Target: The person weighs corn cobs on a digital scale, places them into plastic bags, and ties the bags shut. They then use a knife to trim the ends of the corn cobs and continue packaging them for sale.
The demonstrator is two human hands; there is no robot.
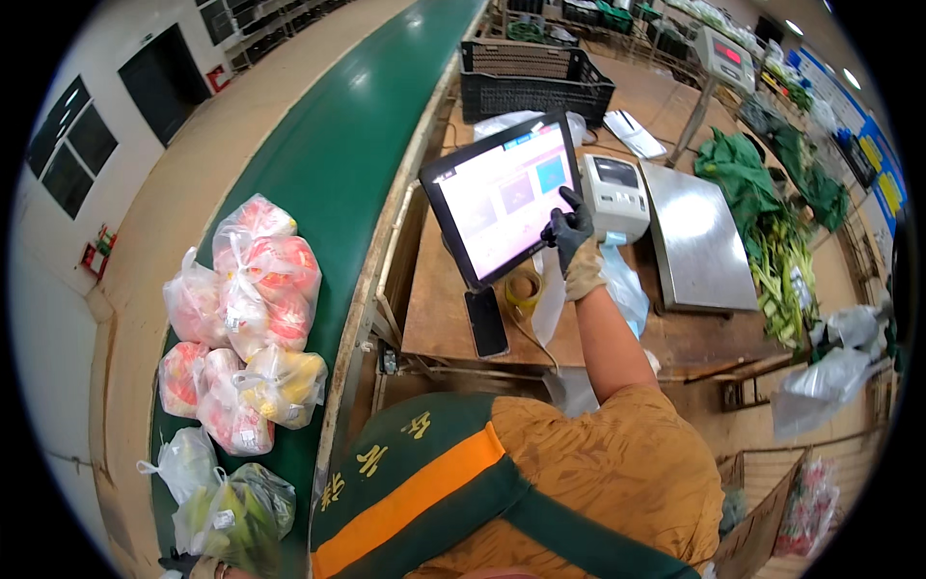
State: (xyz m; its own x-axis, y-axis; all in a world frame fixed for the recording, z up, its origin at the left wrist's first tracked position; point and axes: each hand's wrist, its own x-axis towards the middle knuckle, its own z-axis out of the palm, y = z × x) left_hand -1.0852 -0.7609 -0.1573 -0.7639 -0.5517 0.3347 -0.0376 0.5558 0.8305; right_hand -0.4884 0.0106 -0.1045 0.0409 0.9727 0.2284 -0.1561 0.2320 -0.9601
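My right hand (571, 228), in a dark glove, is raised at the right part of a lit touchscreen monitor (499, 195), its fingers bent and one finger at the screen. At the bottom left edge, my left hand (181, 563), gloved too and partly cut off, is beside a plastic bag of green corn cobs (235, 514); whether it grips the bag is hidden. Knotted bags of red-and-white wrapped produce (271, 282) and a bag with yellow produce (282, 387) lie on the green conveyor belt (354, 108). A white label printer (615, 195) stands right of the monitor.
A steel platform scale (698, 239) with a raised display (725, 61) is at the right, near green leafy stalks (785, 275). A black plastic crate (535, 79) stands behind the monitor. A phone (486, 323) and a tape roll (523, 287) lie near the wooden table's (434, 311) front edge.
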